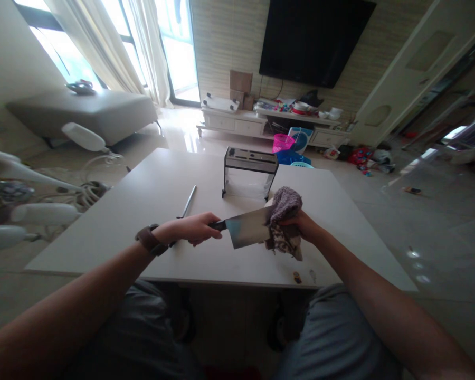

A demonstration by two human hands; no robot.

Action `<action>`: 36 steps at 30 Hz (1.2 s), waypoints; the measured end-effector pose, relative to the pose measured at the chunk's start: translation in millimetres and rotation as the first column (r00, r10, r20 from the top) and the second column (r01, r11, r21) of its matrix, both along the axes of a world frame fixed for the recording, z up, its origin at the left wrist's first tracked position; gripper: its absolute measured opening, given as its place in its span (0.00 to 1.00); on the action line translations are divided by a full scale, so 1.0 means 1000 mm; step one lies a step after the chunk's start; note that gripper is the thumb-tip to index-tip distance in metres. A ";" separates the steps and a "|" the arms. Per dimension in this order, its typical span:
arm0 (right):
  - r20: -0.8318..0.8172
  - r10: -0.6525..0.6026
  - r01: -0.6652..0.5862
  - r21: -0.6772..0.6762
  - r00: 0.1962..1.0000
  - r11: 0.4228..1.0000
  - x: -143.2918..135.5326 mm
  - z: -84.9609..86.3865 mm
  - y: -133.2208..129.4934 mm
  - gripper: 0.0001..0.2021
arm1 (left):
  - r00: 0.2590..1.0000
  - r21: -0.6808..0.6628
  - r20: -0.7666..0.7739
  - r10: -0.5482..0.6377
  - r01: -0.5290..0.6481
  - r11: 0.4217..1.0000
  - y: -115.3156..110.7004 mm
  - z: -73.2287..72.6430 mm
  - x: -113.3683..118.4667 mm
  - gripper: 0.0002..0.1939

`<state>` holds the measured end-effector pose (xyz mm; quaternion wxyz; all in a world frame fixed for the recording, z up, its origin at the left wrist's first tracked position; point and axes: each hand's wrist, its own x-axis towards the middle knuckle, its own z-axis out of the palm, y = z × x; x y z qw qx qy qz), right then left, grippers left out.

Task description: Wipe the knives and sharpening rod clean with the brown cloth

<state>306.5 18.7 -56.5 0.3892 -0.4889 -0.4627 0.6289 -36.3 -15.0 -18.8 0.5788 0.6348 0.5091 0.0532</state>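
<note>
A cleaver (248, 228) with a wide steel blade is held above the white table, its black handle inside my left hand (196, 228). My right hand (301, 224) grips a fuzzy purple-and-cream cloth (287, 211), bunched around the far end of the blade. The cloth hides that end. A sharpening steel (189, 201) lies on the table beyond my left hand, its lower part covered by the hand. Behind the cleaver stands a knife block (250, 174) with a slotted dark top and clear sides.
The white table (154, 182) spreads before my knees. Two small items, one a brown-yellow scrap (297, 277), lie near its front edge. At the left are white lamp shades (49, 212) with coiled cables. A pink basket (283, 142) stands past the far edge.
</note>
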 end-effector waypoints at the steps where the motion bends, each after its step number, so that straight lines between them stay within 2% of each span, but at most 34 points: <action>1: -0.020 -0.033 0.033 0.000 0.999 0.999 -0.002 0.001 0.000 0.23 | 1.000 0.012 -0.001 0.006 -0.006 1.000 0.000 0.000 0.000 0.16; 7: -0.134 -0.208 0.213 0.023 0.969 0.977 -0.011 -0.002 0.004 0.22 | 0.999 0.053 0.047 0.016 -0.019 0.998 0.001 0.000 0.001 0.16; 10: -0.169 -0.251 0.259 0.025 0.953 0.965 -0.011 -0.004 0.007 0.21 | 0.998 0.051 0.051 0.028 -0.031 0.998 0.000 0.001 0.004 0.15; 13: -0.134 -0.204 0.210 0.030 0.970 0.977 -0.006 -0.003 0.008 0.21 | 0.998 0.026 0.056 0.031 -0.033 0.999 -0.001 0.000 0.005 0.15; 17: -0.038 -0.033 0.033 -0.014 0.999 0.999 0.000 0.001 0.003 0.22 | 0.999 0.004 0.042 -0.004 0.004 1.000 0.000 -0.004 0.002 0.15; 19: -0.011 -0.007 0.007 -0.018 1.000 1.000 -0.001 0.004 0.001 0.23 | 0.999 0.000 0.046 -0.028 0.028 1.000 0.002 -0.006 -0.001 0.14; 22: -0.049 -0.092 0.093 0.028 0.995 0.995 -0.005 0.011 0.004 0.24 | 0.996 0.026 0.079 -0.035 0.033 0.999 0.006 -0.002 -0.004 0.14; 25: -0.153 -0.225 0.242 0.104 0.962 0.965 -0.004 0.018 0.013 0.24 | 0.992 0.069 0.125 -0.023 0.015 0.997 0.009 0.005 -0.006 0.14; 28: -0.277 -0.341 0.392 0.157 0.898 0.906 0.005 0.021 0.021 0.18 | 0.986 0.111 0.165 0.017 -0.036 0.993 0.013 0.008 -0.008 0.12; 30: -0.323 -0.372 0.435 0.151 0.870 0.887 0.013 0.022 0.023 0.15 | 0.973 0.124 0.221 0.072 -0.101 0.987 0.015 0.004 -0.008 0.12; 33: -0.350 -0.359 0.416 0.100 0.865 0.904 0.017 0.021 0.018 0.15 | 0.917 0.099 0.357 0.176 -0.225 0.969 0.016 -0.007 -0.001 0.13; 36: -0.378 -0.312 0.359 0.058 0.872 0.932 0.003 0.020 0.008 0.16 | 0.850 0.056 0.467 0.245 -0.305 0.951 0.014 -0.017 0.017 0.13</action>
